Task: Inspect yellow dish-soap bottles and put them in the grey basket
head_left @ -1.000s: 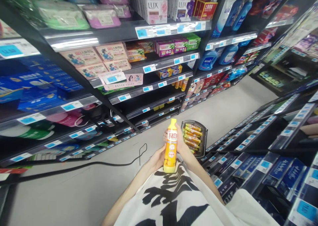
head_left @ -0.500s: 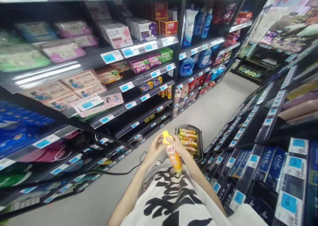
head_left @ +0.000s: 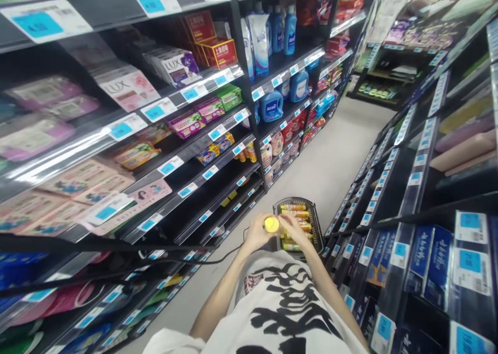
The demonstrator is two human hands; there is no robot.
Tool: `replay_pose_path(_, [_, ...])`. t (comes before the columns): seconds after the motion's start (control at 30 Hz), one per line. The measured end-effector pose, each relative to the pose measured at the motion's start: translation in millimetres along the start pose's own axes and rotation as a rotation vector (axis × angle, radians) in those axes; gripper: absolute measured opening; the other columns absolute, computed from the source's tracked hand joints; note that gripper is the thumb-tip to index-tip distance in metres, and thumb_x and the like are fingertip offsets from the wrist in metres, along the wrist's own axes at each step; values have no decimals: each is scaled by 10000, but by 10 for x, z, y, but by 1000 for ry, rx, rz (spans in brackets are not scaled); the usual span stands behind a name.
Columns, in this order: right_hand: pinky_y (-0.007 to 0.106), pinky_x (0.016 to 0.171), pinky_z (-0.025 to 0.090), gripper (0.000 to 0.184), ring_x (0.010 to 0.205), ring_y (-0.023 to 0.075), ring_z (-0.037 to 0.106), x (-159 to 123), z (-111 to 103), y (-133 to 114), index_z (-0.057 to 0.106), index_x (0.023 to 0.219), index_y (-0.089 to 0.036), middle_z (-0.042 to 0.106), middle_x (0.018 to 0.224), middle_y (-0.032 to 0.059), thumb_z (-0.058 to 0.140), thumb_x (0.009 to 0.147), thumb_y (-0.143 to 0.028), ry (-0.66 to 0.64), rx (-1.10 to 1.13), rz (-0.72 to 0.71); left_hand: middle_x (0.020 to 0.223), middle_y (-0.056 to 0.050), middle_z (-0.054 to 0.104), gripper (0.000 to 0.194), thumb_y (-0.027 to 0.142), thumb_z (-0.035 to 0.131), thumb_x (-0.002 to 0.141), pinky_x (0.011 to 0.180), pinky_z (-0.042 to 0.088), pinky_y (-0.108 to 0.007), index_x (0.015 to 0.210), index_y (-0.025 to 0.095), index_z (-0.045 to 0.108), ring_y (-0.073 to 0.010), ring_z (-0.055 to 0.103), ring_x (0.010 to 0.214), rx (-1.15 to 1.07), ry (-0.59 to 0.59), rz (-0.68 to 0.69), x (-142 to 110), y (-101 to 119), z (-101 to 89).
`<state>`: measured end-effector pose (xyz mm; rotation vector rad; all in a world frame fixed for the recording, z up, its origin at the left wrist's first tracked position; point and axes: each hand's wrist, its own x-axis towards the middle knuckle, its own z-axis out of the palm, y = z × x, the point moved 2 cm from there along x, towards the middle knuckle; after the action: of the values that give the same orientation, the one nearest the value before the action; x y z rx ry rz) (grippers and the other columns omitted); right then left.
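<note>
Hands: two, close together; we see the left hand [head_left: 257,234] wrapped round the bottle [head_left: 271,225] below its cap, and the right hand [head_left: 292,228] at its other side; whether the right grips, we cannot tell.
Bottle in hand: one, held out ahead of the shirt [head_left: 288,303], beside the basket [head_left: 316,225] as we look down; yellow cap towards us, body mostly hidden.
Basket: one, black, on the floor [head_left: 330,149]; its near left part is covered by the right hand and forearm.
Basket bottles [head_left: 293,214]: we count at least five, yellow and orange, lying side by side; some are partly covered.
Soap packs, middle shelf: two magenta packs [head_left: 189,124], one green pack [head_left: 232,97].
Blue-and-yellow packs [head_left: 208,154]: two, one shelf lower.
Blue jugs [head_left: 271,106]: two plain to us, others partly hidden.
LUX boxes [head_left: 130,88]: a pink-printed and a purple-printed group, blurred; we cannot count the rows.
</note>
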<state>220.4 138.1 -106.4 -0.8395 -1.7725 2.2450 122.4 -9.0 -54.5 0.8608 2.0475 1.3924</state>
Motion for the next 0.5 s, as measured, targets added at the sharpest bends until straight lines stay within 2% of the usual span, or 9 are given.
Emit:
replay_pose_path(0.07, [337, 876, 517, 496, 988, 237, 681, 53, -165, 165, 669, 964, -180, 726, 1060, 78, 780, 702, -586, 78, 10, 77, 1085, -83, 690, 458, 199, 836, 625, 972, 499, -443, 1062, 256, 712, -290, 641, 1023, 148, 19, 10, 246, -185, -56])
replay_pose_path(0.13, [364, 784, 539, 554, 889, 265, 722, 91, -341, 333, 662, 983, -170, 750, 1008, 107, 766, 692, -630, 143, 24, 169, 1042, -72, 680, 430, 209, 841, 605, 962, 494, -430, 1014, 246, 712, -279, 643, 983, 201, 74, 6, 527, -376, -175])
replay_pose_path(0.27, [333, 683, 537, 639, 785, 268, 741, 164, -628, 649, 647, 955, -174, 764, 951, 119, 787, 587, -677, 312, 63, 283, 999, -63, 648, 409, 247, 836, 604, 924, 492, -397, 984, 213, 688, -261, 633, 936, 241, 280, -22, 1127, -740, -507])
replay_pose_path(0.37, [305, 582, 496, 656, 670, 264, 727, 205, -716, 866, 641, 873, -176, 755, 811, 109, 791, 496, -691, 423, 77, 375, 995, -69, 634, 390, 274, 817, 633, 920, 488, -383, 981, 191, 661, -257, 628, 949, 255, 462, -59, 1593, -1001, -745])
replay_pose_path(0.5, [318, 577, 513, 592, 649, 265, 722, 219, -684, 1098, 654, 829, -187, 743, 751, 94, 790, 483, -647, 507, 91, 466, 1030, -85, 635, 411, 272, 810, 644, 925, 498, -378, 1000, 175, 630, -249, 637, 959, 261, 669, -132, 2218, -1325, -993])
